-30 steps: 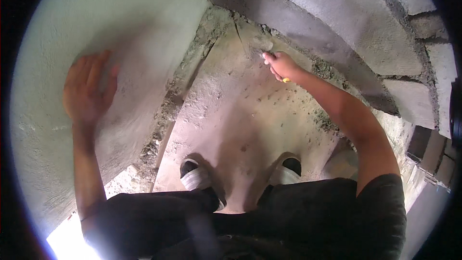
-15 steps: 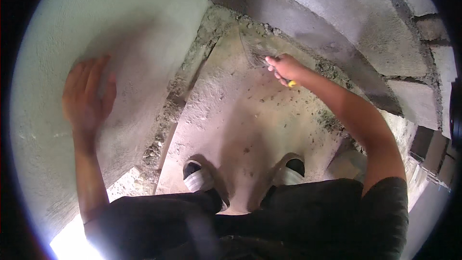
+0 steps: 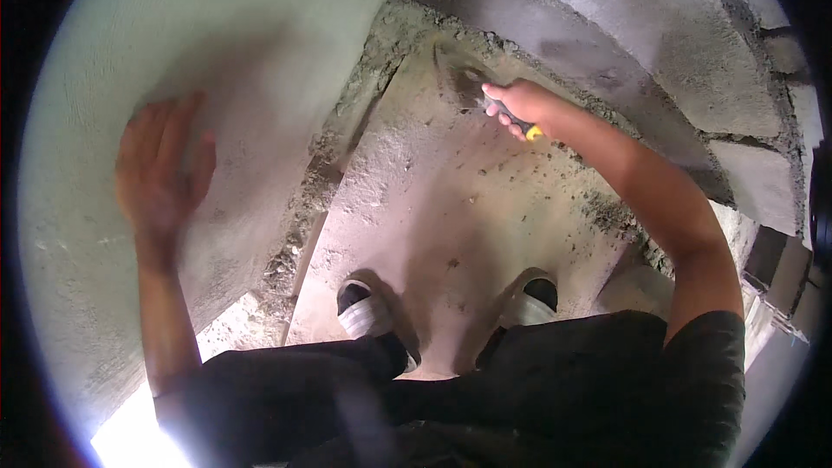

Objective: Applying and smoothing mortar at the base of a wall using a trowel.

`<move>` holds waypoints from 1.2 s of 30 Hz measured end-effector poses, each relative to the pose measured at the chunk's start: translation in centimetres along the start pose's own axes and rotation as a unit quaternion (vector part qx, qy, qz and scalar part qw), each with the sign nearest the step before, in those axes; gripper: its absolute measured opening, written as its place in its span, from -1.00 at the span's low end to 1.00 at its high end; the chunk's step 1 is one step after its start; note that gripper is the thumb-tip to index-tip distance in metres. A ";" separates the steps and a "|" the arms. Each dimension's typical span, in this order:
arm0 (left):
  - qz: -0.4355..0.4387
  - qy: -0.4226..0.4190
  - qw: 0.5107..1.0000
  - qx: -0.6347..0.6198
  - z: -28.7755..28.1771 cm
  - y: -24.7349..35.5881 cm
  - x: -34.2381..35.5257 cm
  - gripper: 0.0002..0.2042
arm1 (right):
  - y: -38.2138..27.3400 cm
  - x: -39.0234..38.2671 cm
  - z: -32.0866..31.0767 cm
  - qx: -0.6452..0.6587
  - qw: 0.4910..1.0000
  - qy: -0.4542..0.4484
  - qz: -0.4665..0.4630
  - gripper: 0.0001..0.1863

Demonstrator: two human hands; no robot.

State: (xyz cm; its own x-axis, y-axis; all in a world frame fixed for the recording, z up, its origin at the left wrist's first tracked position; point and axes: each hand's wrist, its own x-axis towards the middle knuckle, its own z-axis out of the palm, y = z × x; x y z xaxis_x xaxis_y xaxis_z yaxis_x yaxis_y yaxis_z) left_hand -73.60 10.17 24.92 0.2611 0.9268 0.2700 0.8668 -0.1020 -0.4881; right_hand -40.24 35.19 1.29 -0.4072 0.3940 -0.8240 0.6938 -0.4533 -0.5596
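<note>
My right hand (image 3: 523,106) is wrapped round the dark, yellow-ended handle of a trowel (image 3: 458,78). Its blade is over the dusty board-like surface (image 3: 407,156) in front of me, near the far corner, and looks tilted and blurred. Whether the blade touches the surface I cannot tell. On the left, my left hand (image 3: 160,165) rests with fingers stretched out against the smooth plastered wall (image 3: 260,0), holding nothing.
Rough mortar crumbs (image 3: 299,234) line the foot of the left wall. A wall of grey blocks (image 3: 667,35) runs along the right, with loose debris (image 3: 611,212) at its base. My shoes (image 3: 366,312) stand on the dusty surface.
My right hand has moved the trowel slightly away from me, and its blade has turned and looks darker. My left hand stays on the wall. The whole view has shifted a little.
</note>
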 end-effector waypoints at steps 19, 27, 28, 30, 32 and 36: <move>-0.015 0.017 1.000 -0.003 0.1 0.1 0.5 -0.68 | 4.8 -0.3 4.2 0.272 0.958 -0.093 0.020 -0.32; -0.003 0.020 1.000 -0.009 0.6 -0.1 0.1 -0.67 | 5.4 0.8 3.1 0.417 0.902 -0.056 -0.095 -0.55; -0.001 0.015 1.000 -0.015 0.4 -0.3 -0.2 -0.66 | 6.5 0.0 2.8 0.420 0.903 -0.040 -0.083 -0.54; -0.014 -0.007 1.000 -0.025 0.1 -0.2 -0.2 -0.66 | 9.0 -2.2 2.4 0.421 0.904 -0.019 -0.069 -0.52; -0.030 -0.031 0.999 -0.032 -0.2 -0.1 -0.2 -0.65 | 10.8 -4.9 2.6 0.415 0.904 0.072 -0.069 -0.50; -0.015 -0.014 1.000 -0.017 0.4 0.0 0.0 -0.66 | 10.0 -4.9 4.8 0.324 0.933 0.053 -0.146 -0.49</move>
State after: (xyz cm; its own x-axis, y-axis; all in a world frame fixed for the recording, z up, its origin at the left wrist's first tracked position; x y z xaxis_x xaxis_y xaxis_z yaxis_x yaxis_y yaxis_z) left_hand -73.73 10.35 24.56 0.2223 0.9395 0.2606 0.8883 -0.0850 -0.4514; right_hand -34.19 24.85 -0.66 -0.4369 0.6377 -0.6344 0.0435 -0.6894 -0.7230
